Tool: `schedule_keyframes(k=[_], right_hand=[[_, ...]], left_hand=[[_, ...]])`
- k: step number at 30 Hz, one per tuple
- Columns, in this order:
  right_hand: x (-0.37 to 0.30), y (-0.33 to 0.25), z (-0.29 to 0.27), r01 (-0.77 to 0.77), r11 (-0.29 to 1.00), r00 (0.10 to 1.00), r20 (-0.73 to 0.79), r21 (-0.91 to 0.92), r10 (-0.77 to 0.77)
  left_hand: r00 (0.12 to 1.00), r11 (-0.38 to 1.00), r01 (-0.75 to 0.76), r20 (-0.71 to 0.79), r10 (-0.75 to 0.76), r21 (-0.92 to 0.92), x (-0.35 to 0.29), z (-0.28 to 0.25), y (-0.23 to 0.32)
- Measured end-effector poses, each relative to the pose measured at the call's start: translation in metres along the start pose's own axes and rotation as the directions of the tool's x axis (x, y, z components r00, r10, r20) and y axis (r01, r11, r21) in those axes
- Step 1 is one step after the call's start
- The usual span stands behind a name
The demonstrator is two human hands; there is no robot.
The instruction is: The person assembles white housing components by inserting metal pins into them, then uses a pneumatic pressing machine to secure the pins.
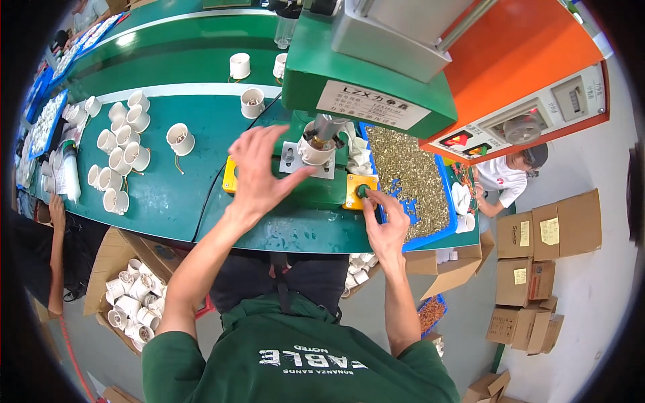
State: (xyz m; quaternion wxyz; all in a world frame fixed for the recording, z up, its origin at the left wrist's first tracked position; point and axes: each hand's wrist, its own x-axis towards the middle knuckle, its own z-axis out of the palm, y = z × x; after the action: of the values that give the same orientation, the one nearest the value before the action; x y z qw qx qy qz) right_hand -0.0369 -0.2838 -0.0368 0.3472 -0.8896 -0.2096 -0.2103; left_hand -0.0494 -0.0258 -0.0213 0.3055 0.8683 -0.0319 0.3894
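My left hand point(254, 176) is open, its fingers spread, just left of a white round socket point(316, 153). That socket sits upright on a metal plate point(289, 158) under the press tool point(325, 129), which reaches down into it. My left hand looks apart from the socket. The fingers of my right hand point(388, 227) are bent together at a green push button point(363, 191) on a yellow box point(351, 201). Thumb and fingertips meet at the button and partly cover it. Behind my left hand, another yellow box point(230, 176) shows in part.
White sockets point(124, 138) with wires cluster on the green bench point(222, 144). A blue tray point(430, 240) of small brass-coloured parts stands right of the press. The orange control box point(531, 60) overhangs the right side. Cartons point(101, 269) stand below; co-workers point(507, 176) are at both sides.
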Motion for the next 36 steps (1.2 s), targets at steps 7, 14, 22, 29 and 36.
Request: schedule_keyframes(k=[7,14,22,29,36], right_hand=[[-0.017,0.040,-0.036,-0.200,0.978,0.980,-0.022,-0.063,0.199],[-0.014,0.064,-0.056,-0.261,0.943,0.916,0.254,-0.205,0.309],[-0.003,0.082,-0.049,-0.163,0.968,0.876,0.423,-0.191,0.231],[0.006,0.090,-0.046,-0.156,0.969,0.857,0.462,-0.193,0.230],[-0.001,0.084,-0.046,-0.276,0.955,0.840,0.454,-0.111,0.296]], left_hand=[[0.999,0.990,-0.049,-0.021,0.046,-0.131,0.021,0.027,0.009],[0.998,0.992,-0.045,-0.057,0.039,-0.115,0.026,0.026,0.010],[0.991,0.978,0.046,-0.114,-0.071,-0.206,0.023,0.008,0.023],[1.000,0.982,-0.021,0.009,0.023,-0.186,0.030,0.002,0.023],[0.988,0.880,0.144,0.015,-0.154,-0.452,0.044,0.033,0.032]])
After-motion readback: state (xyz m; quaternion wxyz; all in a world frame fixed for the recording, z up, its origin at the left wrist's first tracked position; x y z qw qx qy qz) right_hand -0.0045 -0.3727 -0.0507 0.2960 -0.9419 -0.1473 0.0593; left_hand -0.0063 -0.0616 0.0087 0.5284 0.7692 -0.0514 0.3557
